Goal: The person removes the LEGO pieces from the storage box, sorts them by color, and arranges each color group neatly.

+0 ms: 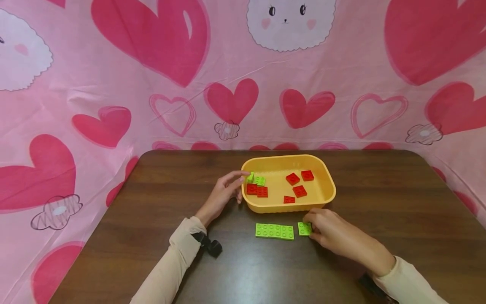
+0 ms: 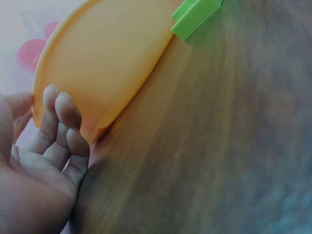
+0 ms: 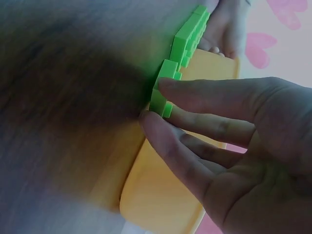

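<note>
My right hand (image 1: 334, 230) pinches a green building brick (image 1: 304, 229) between thumb and fingertips, low over the table. Just left of that brick lies a straight row of green bricks (image 1: 274, 231), with a small gap between. At the left end of a yellow tray (image 1: 288, 208), my left hand (image 1: 225, 192) reaches over the rim with index finger and thumb. They pinch a tilted green brick (image 1: 250, 177) inside the tray. The other fingers of that hand (image 2: 46, 165) stay outside, beside the tray wall.
Inside the tray, another green brick (image 1: 260, 181) lies near two red bricks (image 1: 262, 192) at the left. Several more red bricks (image 1: 299, 191) are scattered to the right. The brown table (image 1: 235, 274) ends at the back against a pink cloth (image 1: 265, 71) with hearts.
</note>
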The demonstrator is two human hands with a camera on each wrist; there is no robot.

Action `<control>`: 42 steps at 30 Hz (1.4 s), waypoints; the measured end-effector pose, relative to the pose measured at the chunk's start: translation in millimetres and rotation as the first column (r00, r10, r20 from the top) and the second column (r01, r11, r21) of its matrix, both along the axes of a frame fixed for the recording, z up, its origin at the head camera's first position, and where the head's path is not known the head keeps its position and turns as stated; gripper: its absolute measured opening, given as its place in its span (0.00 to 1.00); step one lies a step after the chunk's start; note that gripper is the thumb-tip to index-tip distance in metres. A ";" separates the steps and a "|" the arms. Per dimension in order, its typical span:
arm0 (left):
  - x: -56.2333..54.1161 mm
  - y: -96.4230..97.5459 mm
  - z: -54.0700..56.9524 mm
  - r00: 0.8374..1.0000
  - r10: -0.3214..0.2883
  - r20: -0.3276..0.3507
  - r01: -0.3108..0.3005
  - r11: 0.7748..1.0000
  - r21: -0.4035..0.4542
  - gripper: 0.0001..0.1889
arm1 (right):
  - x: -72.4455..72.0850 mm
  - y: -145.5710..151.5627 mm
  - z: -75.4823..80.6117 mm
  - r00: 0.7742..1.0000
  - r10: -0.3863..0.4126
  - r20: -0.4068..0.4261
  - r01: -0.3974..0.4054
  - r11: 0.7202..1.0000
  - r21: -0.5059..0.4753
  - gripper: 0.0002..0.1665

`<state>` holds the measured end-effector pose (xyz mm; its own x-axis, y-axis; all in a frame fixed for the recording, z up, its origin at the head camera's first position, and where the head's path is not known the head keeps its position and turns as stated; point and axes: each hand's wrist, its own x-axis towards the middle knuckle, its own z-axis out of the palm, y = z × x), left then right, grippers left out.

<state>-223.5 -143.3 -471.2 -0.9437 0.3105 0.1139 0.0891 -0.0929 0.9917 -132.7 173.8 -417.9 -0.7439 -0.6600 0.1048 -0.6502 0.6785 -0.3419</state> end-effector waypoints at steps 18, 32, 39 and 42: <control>1.0 -0.1 2.3 1.000 0.002 0.006 -0.002 1.000 0.002 0.17 | 2.5 -6.9 -1.6 0.998 0.023 0.056 -0.024 1.000 0.013 0.16; 1.3 -2.1 1.2 1.000 0.011 -0.004 -0.011 1.000 0.004 0.18 | 6.9 -15.3 15.0 0.984 -0.004 -0.177 0.003 1.000 -0.008 0.20; 1.3 -2.1 3.2 1.000 0.016 -0.004 -0.016 1.000 0.008 0.17 | 6.2 -21.2 35.2 0.951 -0.027 -0.309 -0.004 0.995 -0.098 0.18; 0.1 0.4 2.7 1.000 -0.001 -0.002 0.001 1.000 0.016 0.16 | 5.9 -20.0 41.0 0.963 -0.047 -0.264 0.017 0.993 -0.116 0.18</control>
<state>-223.5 -142.9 -468.5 -0.9431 0.3097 0.1207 0.0910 -0.1087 0.9899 -126.9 153.8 -376.9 -0.6997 -0.6089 0.3738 -0.7064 0.6679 -0.2344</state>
